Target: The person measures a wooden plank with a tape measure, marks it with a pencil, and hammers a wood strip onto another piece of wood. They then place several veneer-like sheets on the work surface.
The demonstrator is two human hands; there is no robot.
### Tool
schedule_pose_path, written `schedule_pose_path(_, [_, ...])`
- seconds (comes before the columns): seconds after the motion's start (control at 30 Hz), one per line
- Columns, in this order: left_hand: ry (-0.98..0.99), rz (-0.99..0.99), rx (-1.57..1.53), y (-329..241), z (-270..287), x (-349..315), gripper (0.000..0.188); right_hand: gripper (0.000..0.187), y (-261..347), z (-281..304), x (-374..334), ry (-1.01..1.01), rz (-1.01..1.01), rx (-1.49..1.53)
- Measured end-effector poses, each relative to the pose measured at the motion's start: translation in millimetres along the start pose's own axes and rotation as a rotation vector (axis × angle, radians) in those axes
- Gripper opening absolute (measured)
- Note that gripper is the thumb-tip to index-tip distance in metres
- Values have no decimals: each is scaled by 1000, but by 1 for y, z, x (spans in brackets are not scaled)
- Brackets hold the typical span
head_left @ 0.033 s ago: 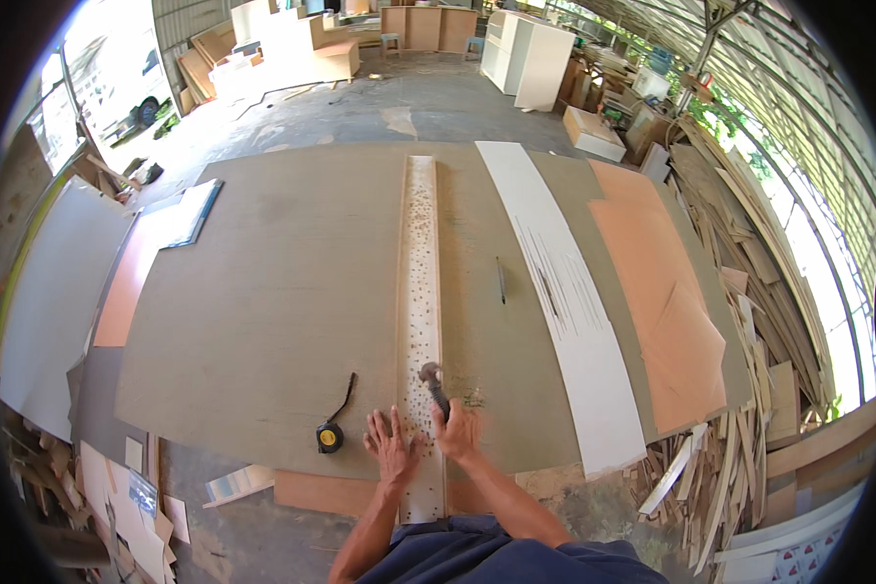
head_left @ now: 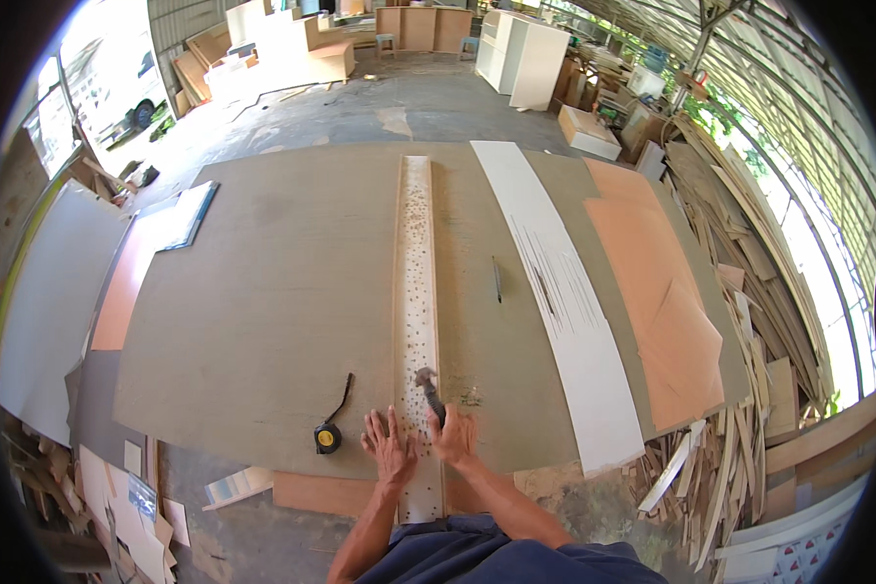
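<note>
A long, narrow pale wooden strip (head_left: 418, 292) with raised edges runs away from me across the large grey-brown board, its face dotted with many small dark specks. My left hand (head_left: 391, 450) lies on the strip's near part and left edge, fingers spread. In my right hand (head_left: 455, 438), at the strip's right edge, is a hammer (head_left: 434, 399) gripped by its dark handle. The hammer's head is over the strip, pointing away from me; whether it touches the surface I cannot tell. A black and yellow tape measure (head_left: 328, 438) lies left of my left hand, its dark strap stretched out.
The big board (head_left: 253, 292) carries a thin dark pen-like tool (head_left: 497, 280), a long white panel (head_left: 565, 311) and orange-brown sheets (head_left: 657, 302) on the right. Scrap wood strips (head_left: 730, 457) pile up off its right side. Cabinets (head_left: 524, 58) stand farther back.
The hammer's head has shifted slightly left over the strip, with my right hand still around the handle. My left hand stays on the strip. The whole view has shifted slightly.
</note>
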State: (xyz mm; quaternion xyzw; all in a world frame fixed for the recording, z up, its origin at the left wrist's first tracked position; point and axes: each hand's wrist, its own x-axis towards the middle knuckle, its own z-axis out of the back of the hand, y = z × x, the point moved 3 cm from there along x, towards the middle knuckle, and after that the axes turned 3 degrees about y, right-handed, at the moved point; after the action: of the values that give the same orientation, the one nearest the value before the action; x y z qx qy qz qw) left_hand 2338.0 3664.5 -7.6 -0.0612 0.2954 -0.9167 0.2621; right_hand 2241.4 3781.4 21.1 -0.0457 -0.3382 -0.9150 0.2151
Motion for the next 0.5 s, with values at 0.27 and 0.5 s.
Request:
schedule_pose_path(0.27, [-154,-157,-423,21,-1,-1,57,30,39,-7,-54,21,57,89])
schedule_pose_path(0.5, [-281,274,-1156,69,22,18,54,40,82,-62,2,177,59,5])
